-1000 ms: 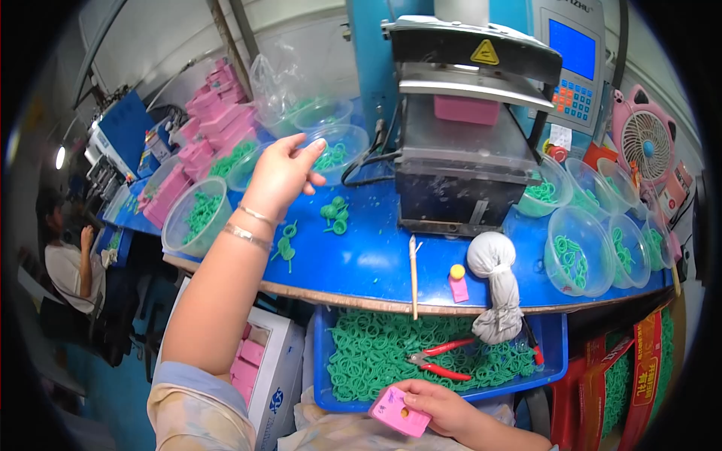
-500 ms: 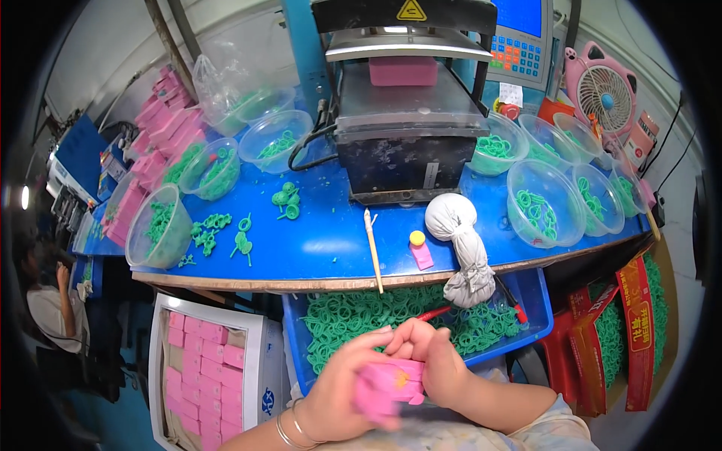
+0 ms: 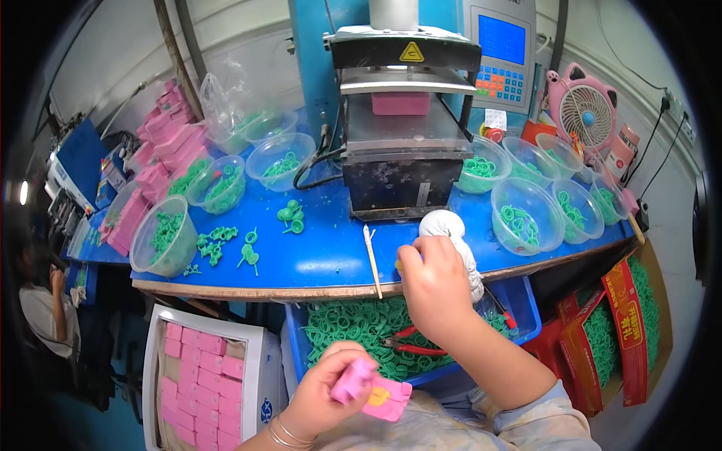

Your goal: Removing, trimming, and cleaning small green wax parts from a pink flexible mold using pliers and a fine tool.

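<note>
Fingers of my left hand (image 3: 317,393) are clamping pink pieces (image 3: 355,380); I'm holding my right hand (image 3: 436,292) bunched by something yellow (image 3: 398,264), grip unclear.

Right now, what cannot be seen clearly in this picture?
In the head view:
Thing at the right hand: fingers hide all but a yellow bit.
Cloth bundle: partly behind that hand.
Pink parts: partly covered by left hand.
Press: top cut by upper edge.

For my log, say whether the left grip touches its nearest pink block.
Touching: the head view shows the left grip curled around the pink block.
</note>
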### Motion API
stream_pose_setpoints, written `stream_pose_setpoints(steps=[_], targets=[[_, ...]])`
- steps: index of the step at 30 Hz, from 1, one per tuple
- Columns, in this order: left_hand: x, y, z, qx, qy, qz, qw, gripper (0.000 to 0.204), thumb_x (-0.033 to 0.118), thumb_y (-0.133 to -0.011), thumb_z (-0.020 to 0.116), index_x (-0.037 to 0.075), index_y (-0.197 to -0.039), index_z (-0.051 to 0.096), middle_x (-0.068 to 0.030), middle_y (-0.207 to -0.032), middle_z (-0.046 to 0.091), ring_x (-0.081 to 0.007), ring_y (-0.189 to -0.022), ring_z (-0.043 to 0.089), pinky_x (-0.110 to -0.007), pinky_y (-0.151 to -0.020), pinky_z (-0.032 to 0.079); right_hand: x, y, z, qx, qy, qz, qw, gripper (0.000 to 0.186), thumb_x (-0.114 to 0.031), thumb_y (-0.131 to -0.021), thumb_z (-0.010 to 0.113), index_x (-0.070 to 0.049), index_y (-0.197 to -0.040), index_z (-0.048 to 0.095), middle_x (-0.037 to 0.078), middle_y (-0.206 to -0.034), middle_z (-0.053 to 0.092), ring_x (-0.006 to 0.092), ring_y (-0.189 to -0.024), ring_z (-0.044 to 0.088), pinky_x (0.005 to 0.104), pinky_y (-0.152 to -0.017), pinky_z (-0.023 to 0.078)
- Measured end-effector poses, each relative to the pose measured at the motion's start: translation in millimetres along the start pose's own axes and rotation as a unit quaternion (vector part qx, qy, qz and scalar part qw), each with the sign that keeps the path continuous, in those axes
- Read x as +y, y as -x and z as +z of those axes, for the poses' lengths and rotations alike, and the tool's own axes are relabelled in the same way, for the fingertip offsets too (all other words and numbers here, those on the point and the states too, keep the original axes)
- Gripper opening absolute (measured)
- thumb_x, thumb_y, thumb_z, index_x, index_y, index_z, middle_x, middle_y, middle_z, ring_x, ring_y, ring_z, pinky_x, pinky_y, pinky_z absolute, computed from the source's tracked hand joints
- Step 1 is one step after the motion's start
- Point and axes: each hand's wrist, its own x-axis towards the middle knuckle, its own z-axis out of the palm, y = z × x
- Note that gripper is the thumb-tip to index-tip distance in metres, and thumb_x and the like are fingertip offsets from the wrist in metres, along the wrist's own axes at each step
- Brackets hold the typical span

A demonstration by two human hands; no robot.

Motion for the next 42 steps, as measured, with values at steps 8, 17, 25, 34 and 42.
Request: stream_pose_setpoints(steps=[8, 17, 25, 34, 42], targets=[[-3.8, -8.0, -11.1, 0.047, -0.520, 0.280, 0.806, 0.050, -0.007, -0.059, 0.068, -0.001, -0.108, 0.056, -0.0168, -0.103, 0.059, -0.0321, -0.094, 0.059, -0.038, -0.083, 0.048, -8.4, 29.0, -50.3, -0.054, -0.410, -0.007, 0.911, 0.035, 0.007, -0.074, 0.060, -0.003, -0.108, 0.059, 0.012, -0.093, 0.061, 0.0273, -0.078, 0.060, 0.0323, -0.066, 0.048], [-9.9, -20.1, -6.7, 0.023, -0.565, 0.334, 0.754, 0.042, -0.004, -0.055, 0.066, -0.002, -0.097, 0.059, -0.0129, -0.089, 0.057, -0.0314, -0.080, 0.055, -0.039, -0.072, 0.046, -10.5, 40.7, -58.8, -0.089, -0.403, -0.137, 0.901, 0.038, -0.003, -0.064, 0.065, 0.004, -0.101, 0.059, 0.010, -0.084, 0.060, 0.0240, -0.069, 0.056, 0.0322, -0.061, 0.045], [-18.4, -16.7, 0.6, -0.017, -0.581, 0.339, 0.740, 0.049, -0.001, -0.055, 0.066, -0.007, -0.103, 0.058, -0.0123, -0.085, 0.056, -0.0306, -0.079, 0.054, -0.039, -0.072, 0.047, -17.4, 42.7, -65.8, -0.169, -0.329, -0.170, 0.913, 0.016, -0.010, -0.065, 0.061, -0.001, -0.073, 0.052, 0.010, -0.071, 0.049, 0.0246, -0.065, 0.050, 0.0330, -0.059, 0.044], [-28.8, -16.0, 1.8, -0.013, -0.532, 0.273, 0.802, 0.035, 0.007, -0.060, 0.070, 0.000, -0.092, 0.060, -0.0092, -0.076, 0.052, -0.0274, -0.071, 0.049, -0.035, -0.066, 0.040, -11.3, 43.1, -59.5, -0.219, -0.410, -0.128, 0.876, 0.022, -0.014, -0.067, 0.067, 0.000, -0.077, 0.054, 0.012, -0.071, 0.051, 0.0295, -0.069, 0.052, 0.0375, -0.067, 0.044], [-30.7, -17.4, 3.5, -0.027, -0.433, 0.176, 0.884, 0.031, 0.018, -0.062, 0.074, 0.004, -0.081, 0.055, -0.0092, -0.073, 0.049, -0.0281, -0.068, 0.046, -0.034, -0.065, 0.039, -37.0, 75.9, -44.3, -0.133, -0.389, -0.005, 0.911, 0.046, -0.030, -0.063, 0.079, 0.001, -0.081, 0.051, 0.013, -0.078, 0.051, 0.0314, -0.075, 0.051, 0.0391, -0.069, 0.043]])
